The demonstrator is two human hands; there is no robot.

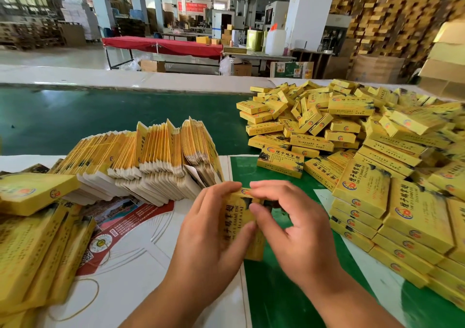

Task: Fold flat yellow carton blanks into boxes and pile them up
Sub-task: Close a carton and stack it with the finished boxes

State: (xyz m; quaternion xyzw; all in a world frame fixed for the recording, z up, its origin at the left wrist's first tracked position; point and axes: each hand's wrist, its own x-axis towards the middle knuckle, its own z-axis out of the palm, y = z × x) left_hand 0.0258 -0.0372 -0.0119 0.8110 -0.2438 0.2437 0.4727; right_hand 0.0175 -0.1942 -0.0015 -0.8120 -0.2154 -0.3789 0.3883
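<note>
A yellow carton (237, 223) with black lettering stands on end between my hands, near the front middle of the table. My left hand (211, 237) grips its left side, thumb across the printed face. My right hand (292, 224) pinches its top right end with curled fingers. Rows of flat yellow carton blanks (151, 156) stand on edge just behind my left hand. A big heap of folded yellow boxes (352, 139) fills the right side, with neater stacks (392, 217) close to my right hand.
More bundled yellow cartons (32, 227) lie at the front left. A printed white and red sheet (120, 232) covers the table under my left arm, beside a green mat (276, 290). A green conveyor belt (100, 116) runs behind. Rubber bands (83, 300) lie on the sheet.
</note>
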